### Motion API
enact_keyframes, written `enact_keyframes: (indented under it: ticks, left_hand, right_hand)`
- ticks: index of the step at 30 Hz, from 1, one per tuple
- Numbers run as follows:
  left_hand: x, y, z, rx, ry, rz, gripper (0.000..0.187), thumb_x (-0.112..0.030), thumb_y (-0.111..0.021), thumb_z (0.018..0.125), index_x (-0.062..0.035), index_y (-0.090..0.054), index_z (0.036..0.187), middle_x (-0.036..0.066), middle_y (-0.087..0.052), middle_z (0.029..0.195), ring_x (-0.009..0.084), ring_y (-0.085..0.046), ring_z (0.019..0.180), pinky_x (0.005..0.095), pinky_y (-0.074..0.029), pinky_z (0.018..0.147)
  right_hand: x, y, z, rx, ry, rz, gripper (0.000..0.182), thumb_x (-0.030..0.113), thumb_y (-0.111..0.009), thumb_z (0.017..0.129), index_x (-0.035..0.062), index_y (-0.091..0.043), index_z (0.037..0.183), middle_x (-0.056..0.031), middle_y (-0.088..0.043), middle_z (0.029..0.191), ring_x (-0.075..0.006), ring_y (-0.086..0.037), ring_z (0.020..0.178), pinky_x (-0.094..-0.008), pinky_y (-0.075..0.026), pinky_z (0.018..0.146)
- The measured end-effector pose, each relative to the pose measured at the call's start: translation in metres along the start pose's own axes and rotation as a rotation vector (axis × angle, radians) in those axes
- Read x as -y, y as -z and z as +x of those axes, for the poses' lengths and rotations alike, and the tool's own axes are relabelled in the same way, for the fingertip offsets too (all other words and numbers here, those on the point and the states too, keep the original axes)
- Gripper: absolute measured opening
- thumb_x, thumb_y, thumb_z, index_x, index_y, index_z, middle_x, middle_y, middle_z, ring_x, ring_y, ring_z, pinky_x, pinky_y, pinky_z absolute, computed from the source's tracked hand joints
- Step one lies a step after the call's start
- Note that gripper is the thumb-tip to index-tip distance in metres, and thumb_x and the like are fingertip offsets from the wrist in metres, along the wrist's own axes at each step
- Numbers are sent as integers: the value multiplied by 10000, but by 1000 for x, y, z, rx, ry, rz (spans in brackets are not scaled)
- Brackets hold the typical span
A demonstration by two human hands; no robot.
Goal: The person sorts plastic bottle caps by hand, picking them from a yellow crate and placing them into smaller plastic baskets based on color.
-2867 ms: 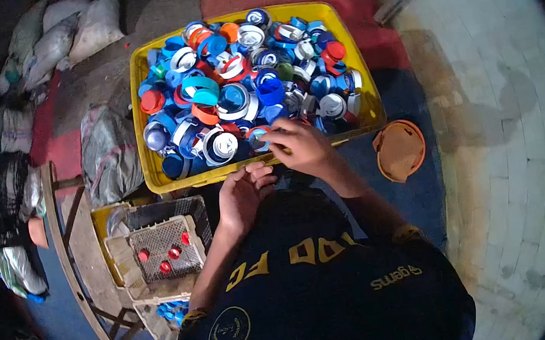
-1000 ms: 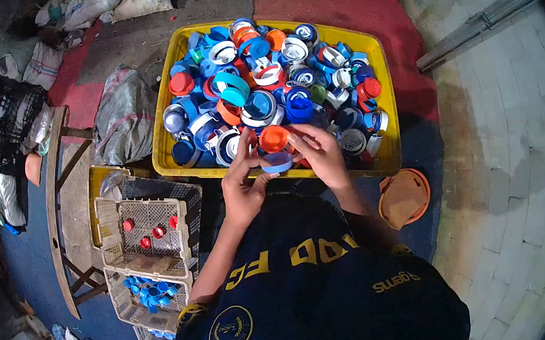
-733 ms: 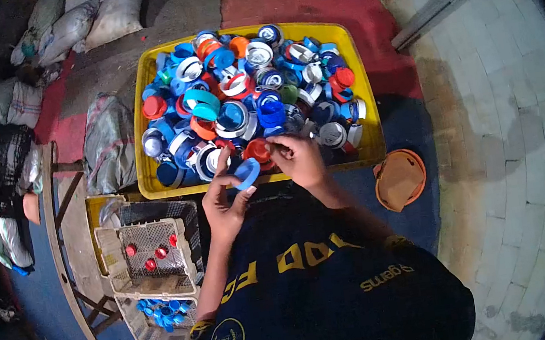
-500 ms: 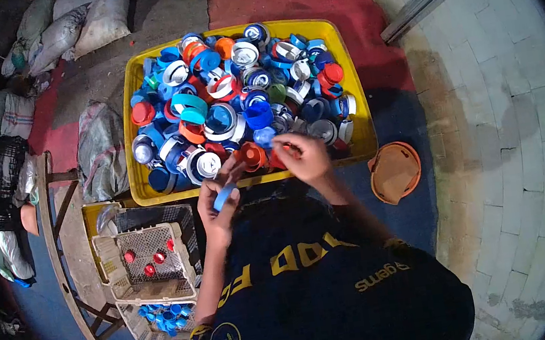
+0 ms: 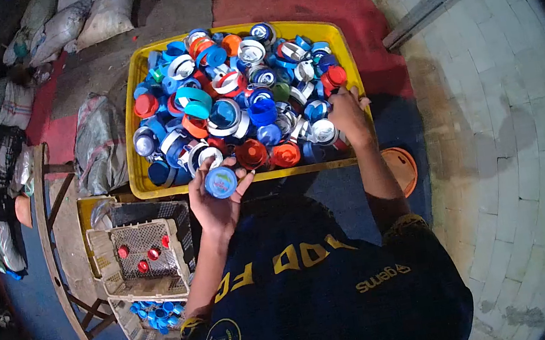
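A yellow tub [image 5: 138, 177] is heaped with plastic caps and lids in blue, white, red, orange and teal. Near its front edge my left hand [image 5: 217, 208] holds a round light-blue cap [image 5: 221, 182], its flat face turned up. My right hand [image 5: 350, 117] reaches over the tub's right side among the caps, fingers bent. White and red caps lie close to it, and whether its fingertips grip one is hidden. Red caps [image 5: 285, 154] lie in the heap between my two hands.
Crates are stacked at the lower left, one with red caps [image 5: 142, 265], another with blue caps [image 5: 160, 313]. Beside them stands a wooden frame [image 5: 58, 267]. An orange round container [image 5: 401, 170] sits right of the tub. Sacks [image 5: 104, 17] lie at the upper left.
My right hand has moved right and up to the tub's right side. My left hand has turned the light-blue cap so its face shows. The view has shifted slightly.
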State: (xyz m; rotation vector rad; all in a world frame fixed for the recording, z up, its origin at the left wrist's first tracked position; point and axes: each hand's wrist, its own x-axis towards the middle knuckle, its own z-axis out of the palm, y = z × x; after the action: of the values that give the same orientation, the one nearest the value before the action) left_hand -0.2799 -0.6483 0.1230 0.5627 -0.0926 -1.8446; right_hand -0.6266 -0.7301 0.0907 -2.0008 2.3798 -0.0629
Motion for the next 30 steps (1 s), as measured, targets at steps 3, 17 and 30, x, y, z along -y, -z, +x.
enact_keyframes:
  ticks: [3,17,30]
  left_hand:
    - [-3,2,3,55,16,-124,511,-448,-508,1007,-75,-537,1355,207,-622,1331,378,-657,1128,536,-512,1042]
    - [-3,-20,10,49,27,-225,583,-526,-553,959,-58,-552,1308,178,-587,1357,398,-510,1331,566,-363,1168]
    - [-1,-31,5,187,67,-301,807,-578,-551,905,-118,-389,1549,195,-406,1572,401,-315,1490,550,-232,1237]
  right_hand:
    - [2,2,3,-73,-115,191,196,128,-728,725,81,-760,913,-155,-695,1087,-360,-577,1142,-565,-373,906]
    - [144,93,-98,-297,452,1047,246,12,-761,817,60,-668,1039,-84,-683,978,-193,-692,759,-323,-560,653]
    - [146,101,-96,-26,974,969,514,200,-871,738,141,-716,1224,-57,-600,1340,-253,-567,1140,-442,-420,1016]
